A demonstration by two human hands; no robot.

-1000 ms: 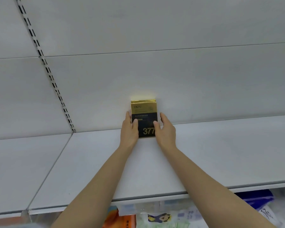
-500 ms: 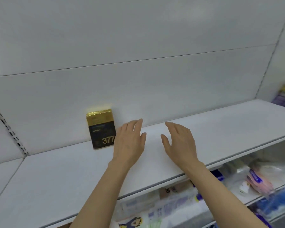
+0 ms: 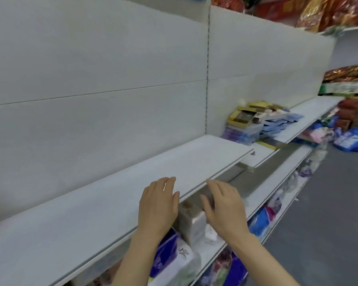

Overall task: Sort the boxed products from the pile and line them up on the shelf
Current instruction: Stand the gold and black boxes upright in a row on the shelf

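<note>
A pile of boxed products [image 3: 254,122], gold, black, blue and purple boxes stacked loosely, lies on the far section of the white shelf [image 3: 310,112] to the right. The near shelf board [image 3: 112,195] in front of me is bare. My left hand [image 3: 158,205] hovers over its front edge, fingers apart, holding nothing. My right hand [image 3: 223,205] floats just past that edge, also spread and holding nothing. The gold and black box is out of view.
Wrapped packs [image 3: 192,221] and blue bags [image 3: 167,259] fill the lower shelves under my hands. Red and gold packages [image 3: 318,11] sit on the top shelf at right. Blue sacks [image 3: 353,139] lie on the grey floor at far right.
The view has swung right, so the gold and black box left standing on the shelf is gone from view. Both hands have drawn back to the shelf's front edge. The pile has come into sight.
</note>
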